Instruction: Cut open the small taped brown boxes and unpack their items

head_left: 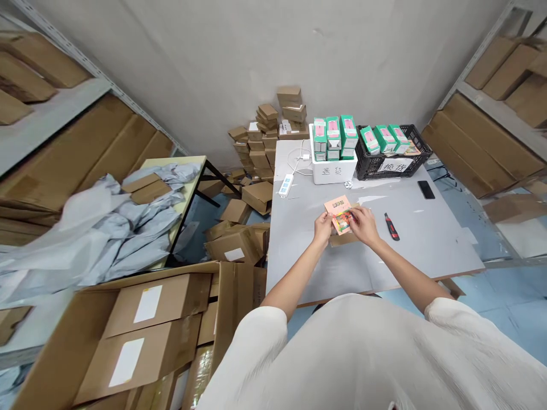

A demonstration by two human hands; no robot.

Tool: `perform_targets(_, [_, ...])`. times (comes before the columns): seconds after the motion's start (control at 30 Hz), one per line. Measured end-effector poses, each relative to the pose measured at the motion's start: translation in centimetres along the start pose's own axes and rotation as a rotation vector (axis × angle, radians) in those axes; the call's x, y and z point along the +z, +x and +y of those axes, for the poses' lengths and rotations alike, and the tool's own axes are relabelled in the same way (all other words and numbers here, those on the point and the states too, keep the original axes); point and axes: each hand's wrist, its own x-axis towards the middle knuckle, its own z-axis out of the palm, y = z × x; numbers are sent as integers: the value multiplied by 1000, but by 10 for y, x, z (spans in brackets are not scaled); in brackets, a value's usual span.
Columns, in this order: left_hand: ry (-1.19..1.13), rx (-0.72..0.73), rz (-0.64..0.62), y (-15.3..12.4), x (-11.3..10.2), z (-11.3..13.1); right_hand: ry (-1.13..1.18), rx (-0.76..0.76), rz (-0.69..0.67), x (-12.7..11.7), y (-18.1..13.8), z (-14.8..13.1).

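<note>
My left hand (322, 226) and my right hand (363, 223) meet over the grey table (376, 256), both closed on a small colourful packet (342, 221). A pink card (337, 204) lies just behind the packet. Under my hands sits a small open brown cardboard box (344, 238). A red and black utility knife (391, 226) lies on the table just right of my right hand.
A white bin (334, 169) and a black crate (395, 162) at the table's back hold green and pink boxes. A power strip (285, 185) and black phone (426, 189) lie nearby. Cardboard boxes (239, 239) cover the floor; grey mailer bags (106, 228) pile at left.
</note>
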Motion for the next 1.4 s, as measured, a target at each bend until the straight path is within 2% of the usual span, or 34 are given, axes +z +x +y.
perform_targets(0.1, [42, 27, 3, 5, 8, -4, 169, 206, -2, -15, -1, 20])
perform_targets(0.2, [82, 35, 2, 11, 21, -12, 426, 410, -151, -30, -4, 40])
perform_targets(0.27, [103, 30, 6, 15, 34, -17, 540, 493, -222, -41, -6, 53])
perform_targets(0.33, [109, 28, 6, 19, 49, -24, 589, 528, -228, -51, -7, 68])
perform_targets(0.47, [103, 53, -47, 24, 90, -43, 614, 554, -137, -73, -2, 104])
perform_targets(0.6, [227, -2, -116, 32, 139, -69, 663, 594, -48, -104, 9, 150])
perform_targets(0.7, [298, -20, -107, 42, 174, -89, 666, 582, -52, -128, 18, 187])
perform_targets(0.9, [406, 69, -100, 64, 237, -117, 601, 526, -110, -167, 28, 253])
perform_targets(1.1, [443, 74, -108, 94, 302, -122, 590, 554, -27, -200, 53, 302])
perform_targets(1.27, [417, 91, -66, 128, 352, -117, 619, 535, 83, -216, 96, 333])
perform_targets(1.4, [302, 13, -86, 154, 380, -105, 641, 557, 155, -219, 134, 357])
